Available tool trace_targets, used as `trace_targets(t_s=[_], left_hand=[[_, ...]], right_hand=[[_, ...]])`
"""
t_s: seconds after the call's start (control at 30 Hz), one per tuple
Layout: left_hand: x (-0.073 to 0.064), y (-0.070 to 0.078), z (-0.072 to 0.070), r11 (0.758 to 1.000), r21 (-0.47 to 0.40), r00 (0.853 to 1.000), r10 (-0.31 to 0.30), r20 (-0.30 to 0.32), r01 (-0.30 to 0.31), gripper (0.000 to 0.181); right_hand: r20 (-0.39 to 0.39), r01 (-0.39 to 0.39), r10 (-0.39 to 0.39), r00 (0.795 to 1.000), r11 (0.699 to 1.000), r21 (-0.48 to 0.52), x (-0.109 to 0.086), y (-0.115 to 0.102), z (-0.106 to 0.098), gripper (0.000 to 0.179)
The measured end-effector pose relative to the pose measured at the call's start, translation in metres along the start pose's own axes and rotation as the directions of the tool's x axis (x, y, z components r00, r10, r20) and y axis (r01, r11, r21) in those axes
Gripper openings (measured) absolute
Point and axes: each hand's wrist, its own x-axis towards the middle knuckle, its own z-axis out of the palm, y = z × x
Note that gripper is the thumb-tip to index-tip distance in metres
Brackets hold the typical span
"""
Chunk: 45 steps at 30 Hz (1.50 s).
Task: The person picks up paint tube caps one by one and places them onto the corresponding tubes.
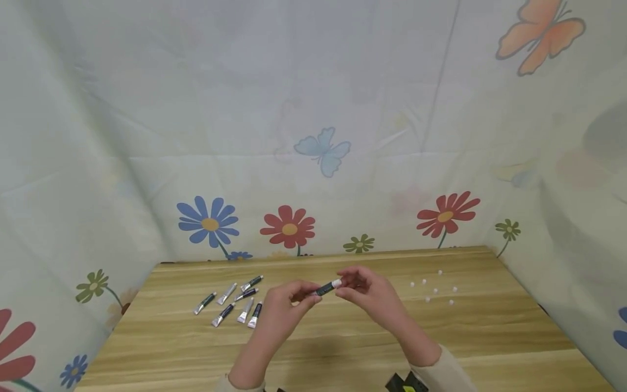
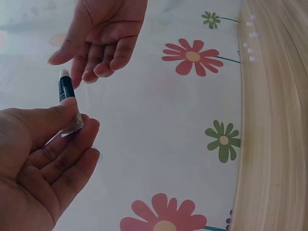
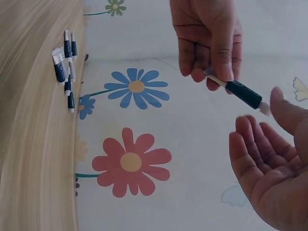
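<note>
My left hand (image 1: 292, 302) pinches a small paint tube (image 1: 325, 288) by its flat silvery end, between thumb and fingers. The tube has a dark green label and a white cap (image 3: 264, 108), which points toward my right hand (image 1: 369, 296). In the right wrist view, the right thumb (image 3: 288, 110) is right beside the cap while the other fingers spread below it, loosely bent. Seen from the left wrist, the right thumb and index finger stand apart around the cap end. Both hands are raised over the middle of the table.
Several similar paint tubes (image 1: 223, 315) lie scattered on the left of the wooden table (image 1: 372, 348). Several tiny white pieces (image 1: 435, 291) are spread over its right side. A pale flowered cloth (image 1: 372, 207) hangs behind the table's back edge and along its sides.
</note>
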Motion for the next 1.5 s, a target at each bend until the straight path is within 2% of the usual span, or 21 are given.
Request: trace_targets(t_s=[0.17, 0.37, 0.6, 0.8, 0.9, 1.13, 1.37, 1.5], left_hand=[[-0.0001, 0.001, -0.0023, 1.0, 0.0, 1.0, -0.013, 0.007, 0.013, 0.012], [0.0007, 0.0012, -0.0024, 1.0, 0.002, 1.0, -0.018, 0.016, 0.018, 0.012], [0.0005, -0.0007, -0.0012, 1.0, -0.008, 1.0, -0.007, 0.008, 0.007, 0.012], [0.0, -0.0008, -0.0005, 1.0, -0.015, 1.0, -0.01, 0.014, 0.01, 0.013], [-0.0003, -0.0005, 0.0, 1.0, -0.011, 1.0, -0.007, 0.017, 0.007, 0.013], [0.0009, -0.0014, 0.0007, 1.0, 0.001, 1.0, -0.006, 0.022, 0.006, 0.012], [0.003, -0.0022, 0.0018, 1.0, -0.011, 0.999, -0.016, 0.039, 0.016, 0.012], [0.0032, -0.0025, 0.0016, 1.0, -0.012, 0.999, -0.009, 0.041, 0.009, 0.012]], right_hand=[[0.012, 0.024, -0.024, 1.0, 0.999, 0.027, 0.0011, 0.0004, -0.0027, 0.024], [-0.004, 0.018, -0.018, 1.0, 1.0, -0.013, 0.0022, 0.0027, -0.001, 0.016], [0.017, 0.028, -0.028, 0.999, 1.0, -0.011, 0.0015, 0.0039, -0.0013, 0.025], [0.004, -0.013, 0.013, 1.0, 1.0, -0.005, 0.002, 0.0026, -0.0009, 0.019], [0.009, -0.017, 0.017, 1.0, 1.0, -0.007, 0.0014, 0.0038, -0.0017, 0.021], [0.059, -0.007, 0.004, 0.998, 0.998, 0.064, 0.0009, 0.0055, -0.0044, 0.027], [0.035, -0.036, 0.035, 0.999, 0.999, 0.038, 0.0023, 0.0049, -0.0022, 0.022], [0.059, -0.056, 0.051, 0.997, 0.995, 0.081, 0.0032, 0.0046, -0.0036, 0.027]])
